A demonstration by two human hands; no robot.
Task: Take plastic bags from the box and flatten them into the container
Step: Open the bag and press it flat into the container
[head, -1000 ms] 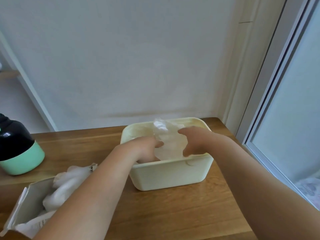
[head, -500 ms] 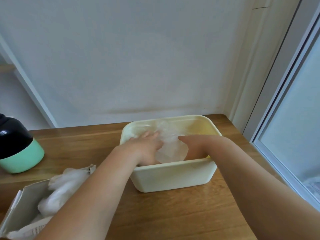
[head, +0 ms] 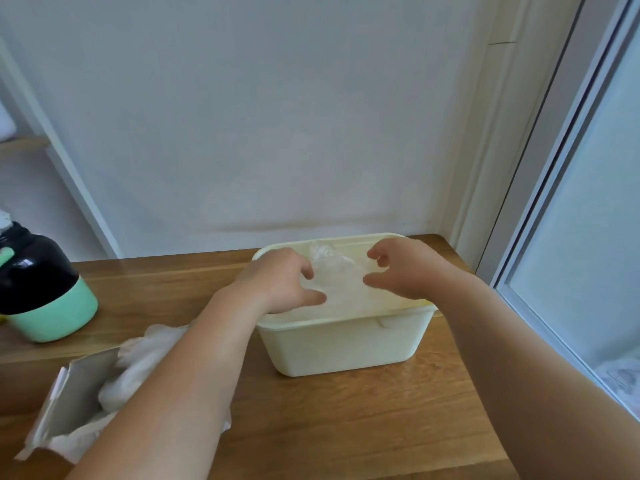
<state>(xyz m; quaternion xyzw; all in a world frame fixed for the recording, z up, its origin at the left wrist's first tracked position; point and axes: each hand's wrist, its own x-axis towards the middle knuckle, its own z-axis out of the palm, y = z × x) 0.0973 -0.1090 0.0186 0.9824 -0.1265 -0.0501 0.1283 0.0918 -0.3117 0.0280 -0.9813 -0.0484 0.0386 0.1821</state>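
A green-and-black flask (head: 45, 292) stands left on the wooden table (head: 346, 427); a forearm covers part of the cardboard box (head: 76, 393) of crumpled bags (head: 138, 358). Over the cream container (head: 346, 344), left hand (head: 280, 282) and right hand (head: 405, 268) seem to pinch the clear plastic bag (head: 334, 275) inside it, higher than before

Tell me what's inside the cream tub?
A crumpled clear bag sits in the tub, between the left hand and right hand. The tub's bottom is hidden by the bag, the hands and the near wall.
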